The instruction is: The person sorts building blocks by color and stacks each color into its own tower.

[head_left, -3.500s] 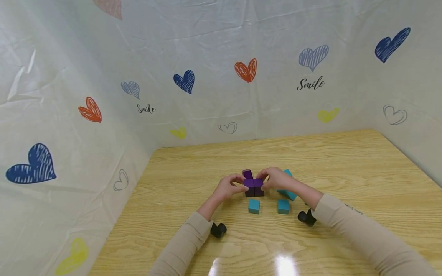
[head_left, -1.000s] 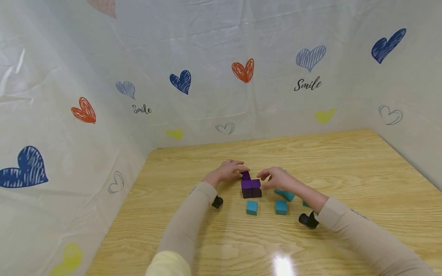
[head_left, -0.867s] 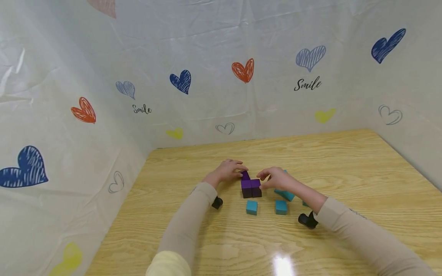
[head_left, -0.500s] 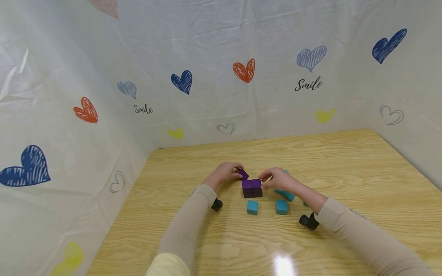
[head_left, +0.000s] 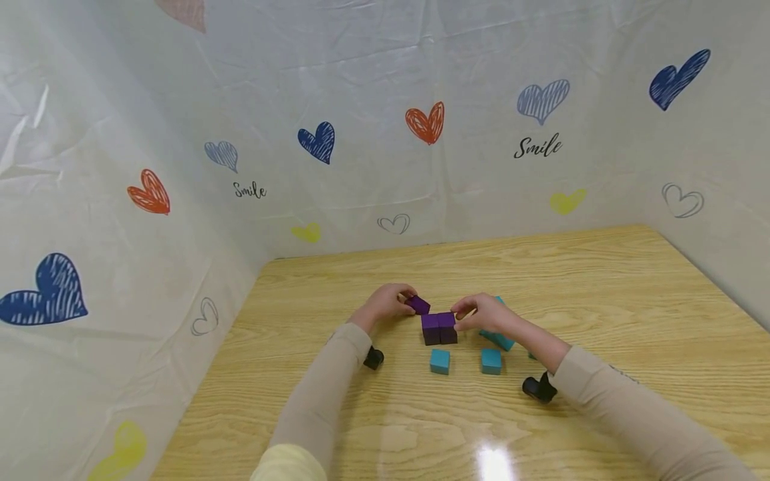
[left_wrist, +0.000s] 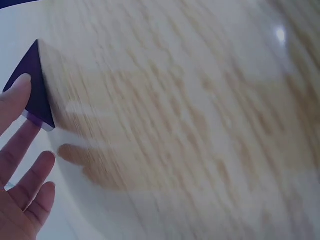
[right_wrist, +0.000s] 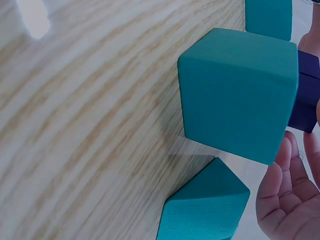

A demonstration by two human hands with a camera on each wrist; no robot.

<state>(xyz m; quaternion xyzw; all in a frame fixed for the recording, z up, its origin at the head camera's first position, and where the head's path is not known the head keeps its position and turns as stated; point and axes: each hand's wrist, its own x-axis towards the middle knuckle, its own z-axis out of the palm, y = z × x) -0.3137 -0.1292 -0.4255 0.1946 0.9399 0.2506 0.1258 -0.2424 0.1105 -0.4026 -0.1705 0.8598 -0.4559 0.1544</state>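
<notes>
Since half a second ago, the purple wedge (head_left: 418,305) has turned and slid slightly left along with the left hand (head_left: 383,302), while the pair of purple cubes (head_left: 430,331) stays put. The left hand pinches the wedge by thumb and fingertip close behind the pair; whether it is clear of the worktop (head_left: 541,267) I cannot tell. The right hand (head_left: 482,312) is loosely curved, thumb and forefinger apart beside the right-hand cube; whether they touch it is unclear. The pinch looks like the weak point: with so few fingers on the wedge, it could twist or slip if squeezed off-centre. Brought forward at its present angle, its corner could catch the pair and open the seam between them. The right hand, if it closes or pulls back carelessly, could shove the near cube or drag the blue block (head_left: 497,340) lying partly hidden under it. The front blue cube (head_left: 440,361) is less exposed.
</notes>
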